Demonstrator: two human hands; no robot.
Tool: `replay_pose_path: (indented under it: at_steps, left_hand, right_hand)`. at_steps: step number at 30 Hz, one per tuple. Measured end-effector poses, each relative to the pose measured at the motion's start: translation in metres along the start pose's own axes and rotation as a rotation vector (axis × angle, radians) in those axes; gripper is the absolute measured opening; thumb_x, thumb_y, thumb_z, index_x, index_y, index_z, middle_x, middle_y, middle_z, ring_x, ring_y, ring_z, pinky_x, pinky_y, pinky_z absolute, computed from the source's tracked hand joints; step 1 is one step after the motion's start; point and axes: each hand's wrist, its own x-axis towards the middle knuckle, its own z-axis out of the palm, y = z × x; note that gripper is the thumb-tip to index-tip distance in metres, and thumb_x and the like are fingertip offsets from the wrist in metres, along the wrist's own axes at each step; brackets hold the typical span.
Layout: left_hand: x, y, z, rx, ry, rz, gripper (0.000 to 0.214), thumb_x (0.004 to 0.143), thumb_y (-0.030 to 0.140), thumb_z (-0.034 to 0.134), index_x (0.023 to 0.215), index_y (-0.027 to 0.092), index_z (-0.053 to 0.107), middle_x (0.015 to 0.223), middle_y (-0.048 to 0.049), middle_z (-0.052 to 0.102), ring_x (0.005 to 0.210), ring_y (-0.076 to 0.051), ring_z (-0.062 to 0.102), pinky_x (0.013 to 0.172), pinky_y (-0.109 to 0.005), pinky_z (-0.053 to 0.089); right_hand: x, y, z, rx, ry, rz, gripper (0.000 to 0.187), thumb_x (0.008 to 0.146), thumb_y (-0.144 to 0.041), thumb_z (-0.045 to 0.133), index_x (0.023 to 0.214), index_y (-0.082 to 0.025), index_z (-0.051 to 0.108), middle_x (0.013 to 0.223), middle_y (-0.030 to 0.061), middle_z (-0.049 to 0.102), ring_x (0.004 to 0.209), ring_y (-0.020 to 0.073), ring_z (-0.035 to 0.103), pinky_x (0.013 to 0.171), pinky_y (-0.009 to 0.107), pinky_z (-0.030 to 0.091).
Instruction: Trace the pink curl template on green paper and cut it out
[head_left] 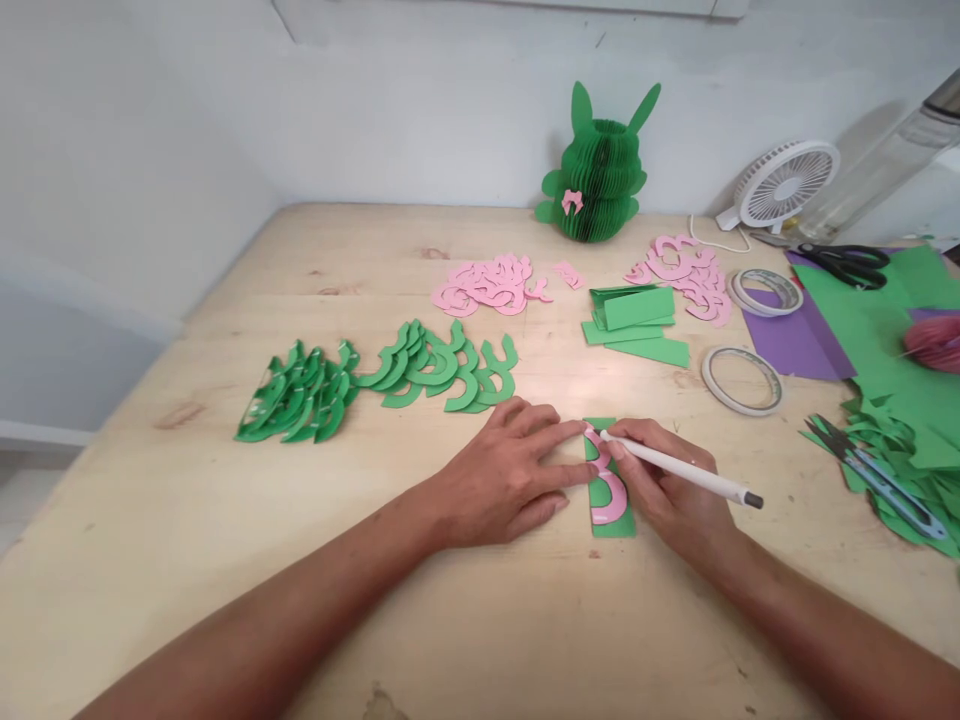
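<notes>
A small green paper strip (619, 522) lies on the wooden table (187, 520) in front of me, with a pink curved paper cutout (610, 503) on top of it. My left hand (506, 475) lies flat, fingers stretched out, fingertips pressing the strip's left edge and the cutout. My right hand (667, 480) grips a white pen (679, 466), its tip touching the cutout's upper end.
Green curved cutouts (375, 385) lie in rows at the left, pink cutouts (491, 283) and green strips (637, 322) behind. A green paper figure (600, 170), fan (784, 185), scissors (844, 262), tape rolls (742, 380), snips (874, 470) and paper sheets (862, 320) are at the back and right.
</notes>
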Motion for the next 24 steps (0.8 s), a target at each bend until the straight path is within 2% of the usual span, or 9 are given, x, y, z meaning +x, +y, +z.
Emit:
replay_pose_path:
  at_steps: [10,24]
  left_hand:
    - [-0.0005,-0.0003,0.0006,0.006,0.015,0.002,0.035,0.089,0.029,0.046,0.122,0.033,0.056,0.137,-0.0051,0.046,0.114,-0.027,0.042,0.096,-0.047,0.028]
    - [-0.0019,-0.0029,0.0034,-0.01,0.035,0.002,0.034,0.089,0.03,0.045,0.121,0.033,0.056,0.134,-0.0055,0.048,0.113,-0.027,0.042,0.096,-0.046,0.028]
  right_hand:
    - [0.0025,0.0005,-0.0007,0.157,-0.012,0.092,0.01,0.086,-0.026,0.056,0.091,-0.021,0.064,0.078,0.0019,0.065,0.065,0.0134,0.06,0.051,0.023,0.047]
    - [0.004,0.0014,0.0019,0.168,-0.012,0.133,0.009,0.086,-0.027,0.058,0.088,-0.02,0.063,0.074,0.0017,0.064,0.06,0.0129,0.057,0.048,0.023,0.044]
